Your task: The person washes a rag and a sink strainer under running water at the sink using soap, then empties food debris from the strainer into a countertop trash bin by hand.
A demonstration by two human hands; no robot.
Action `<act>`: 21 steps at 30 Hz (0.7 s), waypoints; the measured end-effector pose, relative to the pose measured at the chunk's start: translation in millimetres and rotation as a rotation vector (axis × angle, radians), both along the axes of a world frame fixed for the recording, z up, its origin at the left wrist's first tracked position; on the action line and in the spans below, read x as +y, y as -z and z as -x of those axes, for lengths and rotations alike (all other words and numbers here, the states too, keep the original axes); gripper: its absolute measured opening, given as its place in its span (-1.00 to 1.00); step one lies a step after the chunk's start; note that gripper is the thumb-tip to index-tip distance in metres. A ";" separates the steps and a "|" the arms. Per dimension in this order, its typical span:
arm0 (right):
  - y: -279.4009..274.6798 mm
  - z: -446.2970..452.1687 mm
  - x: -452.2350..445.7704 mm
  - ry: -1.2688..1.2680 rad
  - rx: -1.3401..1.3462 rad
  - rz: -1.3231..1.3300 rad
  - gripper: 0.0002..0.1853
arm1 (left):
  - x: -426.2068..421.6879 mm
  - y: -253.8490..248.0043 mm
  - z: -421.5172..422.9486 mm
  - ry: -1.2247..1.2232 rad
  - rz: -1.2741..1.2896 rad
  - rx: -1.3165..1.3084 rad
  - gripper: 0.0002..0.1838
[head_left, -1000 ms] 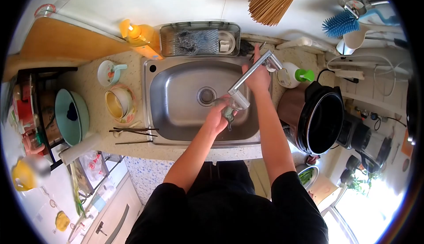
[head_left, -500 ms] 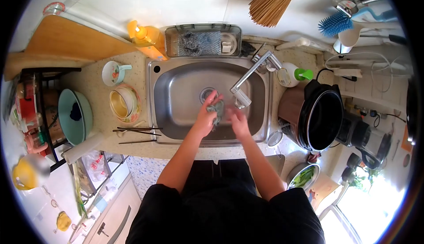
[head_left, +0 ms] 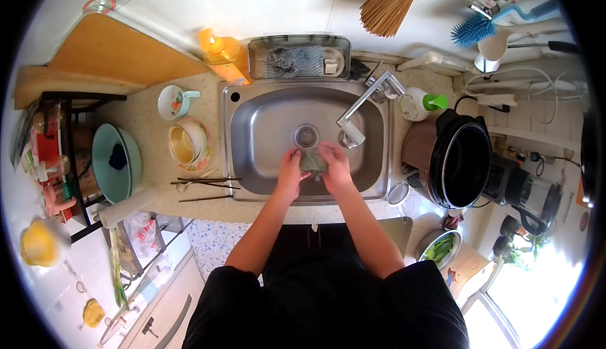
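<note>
Over the front half of the steel sink [head_left: 252, 137], a small grey-green cloth [head_left: 312, 160] is spread between my two hands. My left hand [head_left: 292, 171] grips its left side, fingers closed on the edge. The right side is pinched in my right hand [head_left: 334, 164]. Just beyond the cloth lies the round drain [head_left: 307, 136]. The faucet [head_left: 365, 110] reaches over the sink to the right of my hands, its spout not above the cloth.
Left of the sink are stacked bowls [head_left: 185, 144], a cup [head_left: 174, 103], chopsticks [head_left: 205, 181] and a green basin [head_left: 126, 159]. A soap bottle [head_left: 228, 59] and sponge tray [head_left: 299, 59] stand behind. At right are a pressure cooker [head_left: 447, 159], strainer [head_left: 398, 193] and bowl of greens [head_left: 437, 248].
The cloth was bunched in my left hand, with my right hand apart and blurred. Now both hands hold it stretched out. The whole view has shifted slightly.
</note>
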State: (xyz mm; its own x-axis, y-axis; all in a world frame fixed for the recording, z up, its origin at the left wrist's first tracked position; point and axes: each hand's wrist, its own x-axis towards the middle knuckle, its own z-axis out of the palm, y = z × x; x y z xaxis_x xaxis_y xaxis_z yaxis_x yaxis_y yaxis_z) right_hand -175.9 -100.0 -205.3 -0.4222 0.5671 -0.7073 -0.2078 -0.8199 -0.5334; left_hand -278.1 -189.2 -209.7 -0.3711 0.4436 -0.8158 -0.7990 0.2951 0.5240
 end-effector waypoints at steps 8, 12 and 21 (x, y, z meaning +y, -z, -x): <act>26.7 2.5 -11.2 -0.110 -0.204 0.109 -0.68 | 7.9 -34.5 -30.1 0.442 -0.098 1.249 -0.64; 61.9 -3.2 -25.5 -0.081 0.003 0.306 -0.56 | 19.1 -22.1 -22.8 0.493 -0.001 1.282 -0.63; 0.9 14.1 -18.4 -0.070 -0.130 0.258 -0.53 | 26.3 19.6 16.6 0.309 0.229 0.779 -0.56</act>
